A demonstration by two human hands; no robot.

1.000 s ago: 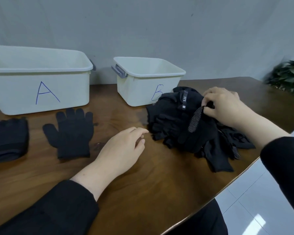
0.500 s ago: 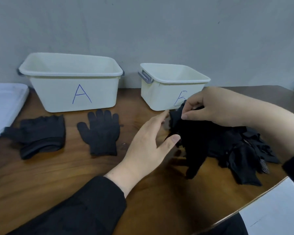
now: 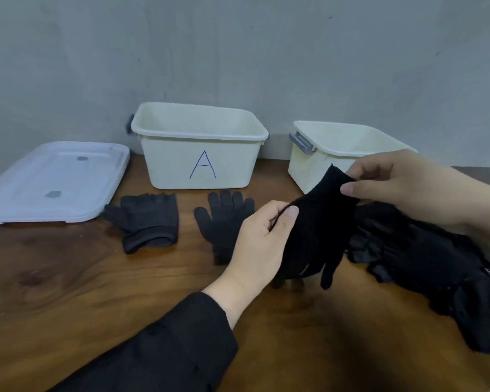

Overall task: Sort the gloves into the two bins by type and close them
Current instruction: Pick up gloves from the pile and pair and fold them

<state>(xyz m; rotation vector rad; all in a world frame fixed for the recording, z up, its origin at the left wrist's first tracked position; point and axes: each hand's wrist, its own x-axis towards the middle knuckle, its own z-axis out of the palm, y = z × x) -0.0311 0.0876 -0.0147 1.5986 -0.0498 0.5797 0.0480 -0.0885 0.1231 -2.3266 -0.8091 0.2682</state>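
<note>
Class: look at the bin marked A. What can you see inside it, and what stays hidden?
Inside bin A, only bare pale back and side walls show near the rim; no glove is visible. Its front wall hides the floor, so the bottom cannot be checked.

Lighting: soft, even, moderately dim; faint shadows under hands. Glare: none, mild sheen on table [image 3: 68, 278]. Focus: right and lower edges blurred. Distortion: wide-angle bowing at edges.
</note>
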